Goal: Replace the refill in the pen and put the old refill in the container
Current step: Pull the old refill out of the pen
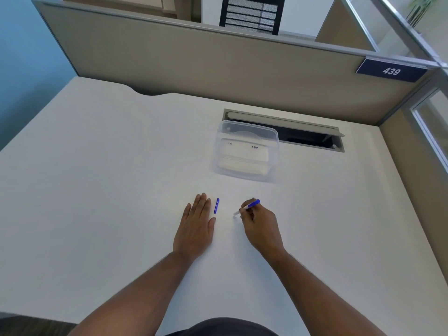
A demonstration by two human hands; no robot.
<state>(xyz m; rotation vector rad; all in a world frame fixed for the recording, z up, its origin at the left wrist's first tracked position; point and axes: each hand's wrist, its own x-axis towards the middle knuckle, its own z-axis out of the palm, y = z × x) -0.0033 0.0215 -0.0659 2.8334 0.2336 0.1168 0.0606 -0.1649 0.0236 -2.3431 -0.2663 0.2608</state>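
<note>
head view: white desk (97, 190), beige partition (194, 59)

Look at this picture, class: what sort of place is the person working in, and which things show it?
Most likely an office cubicle. A white desk is enclosed by grey partition panels, one carrying a number plate reading 439. A mesh-backed office chair stands beyond the partition.
</note>
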